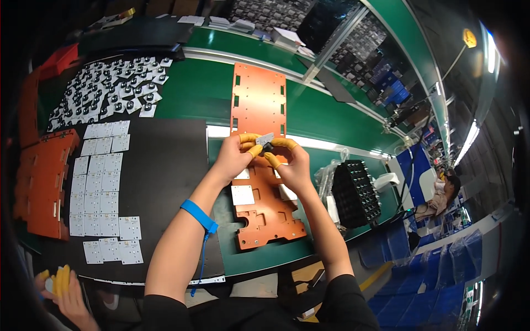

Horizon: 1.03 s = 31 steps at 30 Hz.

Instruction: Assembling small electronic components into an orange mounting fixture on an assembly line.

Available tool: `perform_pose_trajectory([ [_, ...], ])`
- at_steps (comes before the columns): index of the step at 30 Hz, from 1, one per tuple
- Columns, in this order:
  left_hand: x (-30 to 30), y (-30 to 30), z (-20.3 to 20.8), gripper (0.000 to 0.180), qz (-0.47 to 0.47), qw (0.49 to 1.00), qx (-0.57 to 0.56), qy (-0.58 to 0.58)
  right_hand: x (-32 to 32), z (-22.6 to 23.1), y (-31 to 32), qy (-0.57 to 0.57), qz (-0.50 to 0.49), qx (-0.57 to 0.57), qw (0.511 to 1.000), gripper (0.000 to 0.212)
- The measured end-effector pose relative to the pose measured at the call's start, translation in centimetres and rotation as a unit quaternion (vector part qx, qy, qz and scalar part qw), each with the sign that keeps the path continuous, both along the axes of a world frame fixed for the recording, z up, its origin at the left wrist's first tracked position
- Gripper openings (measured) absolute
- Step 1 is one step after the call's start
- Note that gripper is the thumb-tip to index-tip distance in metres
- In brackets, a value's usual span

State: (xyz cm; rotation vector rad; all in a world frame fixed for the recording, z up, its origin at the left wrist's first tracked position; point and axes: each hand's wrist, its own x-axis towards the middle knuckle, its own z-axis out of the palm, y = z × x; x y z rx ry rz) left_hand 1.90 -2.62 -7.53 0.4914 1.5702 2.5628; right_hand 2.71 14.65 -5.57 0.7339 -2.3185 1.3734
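My left hand (237,156) and my right hand (291,161), both with yellow finger cots, pinch a small pale circuit board (265,138) between them. A dark part shows under the board, mostly hidden by my fingertips. Below my hands lies an orange fixture plate (266,220) with cut-outs. One white square board (242,195) rests on its left side, and others are partly covered by my hands and right arm. A second orange plate (259,99), with slots along its edges, lies just beyond my hands.
On the black mat (165,182) at left are rows of white boards (102,193). Behind them spread many boards with black round parts (110,91). More orange plates (47,182) stand far left. A black tray (356,193) sits right. Another person's hand (66,292) shows lower left.
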Motion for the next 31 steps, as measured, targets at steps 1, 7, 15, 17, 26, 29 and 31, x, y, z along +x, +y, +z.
perform_pose_trajectory([
  [1, 0.1, 0.2, 0.1, 0.023, -0.005, 1.000, 0.023, -0.004, 0.0, -0.3, 0.1, 0.000, 0.006, -0.024, 1.000, 0.030],
  [7, -0.6, 0.2, -0.1, 0.025, 0.010, 0.998, -0.036, 0.044, 0.1, -1.8, 0.9, -0.015, -0.003, -0.098, 0.995, 0.029],
  [15, 0.1, 0.3, -0.3, 0.026, -0.028, 0.994, -0.104, 0.028, 0.6, -1.7, 1.9, 0.175, -0.047, 0.061, 0.982, 0.030],
  [17, 0.1, 0.0, -0.2, 0.026, -0.041, 0.993, -0.106, 0.026, 0.8, -1.5, 1.8, 0.188, -0.053, 0.050, 0.980, 0.030],
  [26, 0.7, 0.2, 0.4, 0.023, -0.047, 0.995, -0.090, -0.003, 1.0, -1.6, 2.0, 0.208, -0.029, 0.037, 0.977, 0.032],
  [29, 1.1, 0.1, 0.7, 0.024, -0.054, 0.996, -0.075, -0.003, 1.2, -1.4, 1.8, 0.218, -0.025, 0.039, 0.975, 0.032],
  [31, 0.9, 0.0, 0.5, 0.025, -0.047, 0.994, -0.103, -0.002, 1.2, -1.5, 1.8, 0.230, -0.027, 0.049, 0.972, 0.033],
])
